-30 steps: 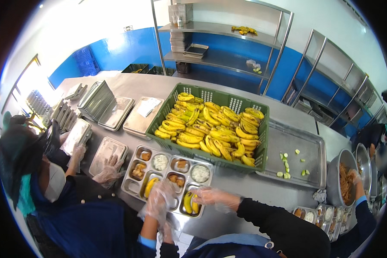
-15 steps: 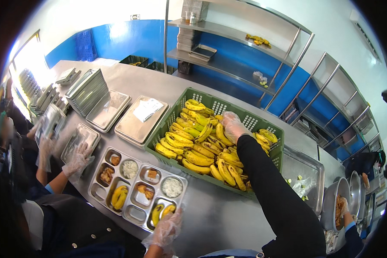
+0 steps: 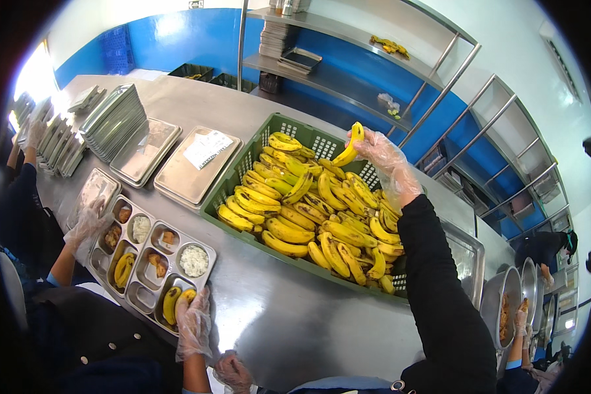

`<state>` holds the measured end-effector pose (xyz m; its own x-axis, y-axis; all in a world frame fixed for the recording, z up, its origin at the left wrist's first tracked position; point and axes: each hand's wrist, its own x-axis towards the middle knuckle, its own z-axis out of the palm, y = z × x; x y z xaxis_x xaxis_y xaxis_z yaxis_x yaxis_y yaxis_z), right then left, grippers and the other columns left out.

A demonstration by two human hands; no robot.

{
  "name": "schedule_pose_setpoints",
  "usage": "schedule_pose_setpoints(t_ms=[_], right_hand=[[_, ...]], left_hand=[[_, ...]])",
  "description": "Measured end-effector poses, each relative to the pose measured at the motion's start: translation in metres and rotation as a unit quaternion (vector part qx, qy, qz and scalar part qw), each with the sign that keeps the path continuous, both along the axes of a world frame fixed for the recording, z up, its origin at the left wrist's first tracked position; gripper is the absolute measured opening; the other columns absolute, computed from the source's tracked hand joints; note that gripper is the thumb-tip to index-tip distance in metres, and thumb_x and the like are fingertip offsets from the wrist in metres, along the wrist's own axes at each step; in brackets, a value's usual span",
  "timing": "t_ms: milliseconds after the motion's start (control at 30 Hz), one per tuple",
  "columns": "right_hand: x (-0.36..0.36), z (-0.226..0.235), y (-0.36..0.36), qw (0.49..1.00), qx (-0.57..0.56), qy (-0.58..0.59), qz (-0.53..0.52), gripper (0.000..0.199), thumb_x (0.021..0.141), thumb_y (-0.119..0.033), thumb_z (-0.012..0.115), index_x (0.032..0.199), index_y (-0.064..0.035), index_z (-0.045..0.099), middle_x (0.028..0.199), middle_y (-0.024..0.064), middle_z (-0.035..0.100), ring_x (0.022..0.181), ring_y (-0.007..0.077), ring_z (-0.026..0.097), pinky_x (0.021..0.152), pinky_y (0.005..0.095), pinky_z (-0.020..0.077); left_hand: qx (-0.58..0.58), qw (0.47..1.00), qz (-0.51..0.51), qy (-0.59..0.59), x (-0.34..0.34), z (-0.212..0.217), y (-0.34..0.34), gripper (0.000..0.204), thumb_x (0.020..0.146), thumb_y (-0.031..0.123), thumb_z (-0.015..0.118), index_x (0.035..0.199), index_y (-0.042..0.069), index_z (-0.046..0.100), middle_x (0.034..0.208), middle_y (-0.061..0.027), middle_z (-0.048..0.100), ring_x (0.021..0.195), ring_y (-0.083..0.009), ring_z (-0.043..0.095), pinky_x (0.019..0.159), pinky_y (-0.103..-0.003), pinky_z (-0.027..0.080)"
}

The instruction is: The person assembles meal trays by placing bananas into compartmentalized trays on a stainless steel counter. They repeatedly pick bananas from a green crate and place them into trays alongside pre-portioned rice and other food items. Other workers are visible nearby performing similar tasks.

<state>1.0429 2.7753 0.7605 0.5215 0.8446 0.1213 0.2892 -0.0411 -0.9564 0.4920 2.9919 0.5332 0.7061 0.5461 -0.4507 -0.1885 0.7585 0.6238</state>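
Observation:
My right hand [image 3: 385,156], in a clear plastic glove and black sleeve, pinches a single yellow banana [image 3: 352,146] above the far right side of a green plastic crate [image 3: 243,244]. Many yellow bananas [image 3: 348,231] with dark spots fill the crate. At the bottom edge, the gloved hand that appears to be my left hand [image 3: 233,372] is partly cut off; its finger pose is unclear. Just left of it, a co-worker's gloved hand [image 3: 194,323] holds the corner of a compartment tray [image 3: 141,299] with rice, brown food pieces and banana.
A second filled compartment tray [image 3: 102,259] lies alongside, near a co-worker's other hand [image 3: 88,228]. Stacked metal trays [image 3: 115,125] and flat lids [image 3: 194,187] stand left of the crate. On the right are a metal pan [image 3: 469,256] and large bowls [image 3: 502,312]. Shelving [image 3: 335,82] stands behind.
My right hand has risen out of the crate with a banana. A gloved hand has come into view at the bottom edge. The view has shifted, and the compartment trays appear farther left.

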Motion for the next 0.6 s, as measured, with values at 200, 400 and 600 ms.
schedule_pose_setpoints(t_ms=[200,400,600], right_hand=[[-0.010,-0.005,-0.005,0.994,0.071,0.072,-0.028,0.046,0.087,-0.026,0.073,0.125,-0.0061,0.056,0.106,0.0044,0.064,0.096,0.0131,0.061,0.083,0.0318,0.0499],[0.000,-0.044,0.018,0.912,-0.163,-0.308,-0.216,0.037,0.087,-0.021,0.068,0.117,-0.0013,0.059,0.108,0.0184,0.064,0.097,0.0292,0.063,0.086,0.0374,0.0497],[-0.007,-0.089,0.041,0.812,-0.129,-0.560,-0.102,0.012,0.079,-0.011,0.067,0.084,-0.0035,0.058,0.086,0.0180,0.060,0.094,0.0395,0.059,0.083,0.0451,0.0476]], left_hand=[[0.201,0.978,0.040,0.040,-0.003,0.008,0.022,0.056,0.098,0.037,0.044,0.135,-0.005,0.035,0.135,-0.0204,0.037,0.124,-0.0316,0.035,0.105,-0.039,0.024],[0.669,0.648,0.049,0.361,-0.067,-0.021,-0.147,0.020,0.093,0.026,0.057,0.101,0.009,0.064,0.087,-0.0147,0.063,0.076,-0.0340,0.058,0.069,-0.046,0.046],[0.739,0.552,0.099,0.372,-0.080,-0.053,-0.166,0.013,0.091,0.018,0.061,0.088,0.006,0.065,0.084,-0.0140,0.067,0.070,-0.0303,0.061,0.065,-0.038,0.046]])
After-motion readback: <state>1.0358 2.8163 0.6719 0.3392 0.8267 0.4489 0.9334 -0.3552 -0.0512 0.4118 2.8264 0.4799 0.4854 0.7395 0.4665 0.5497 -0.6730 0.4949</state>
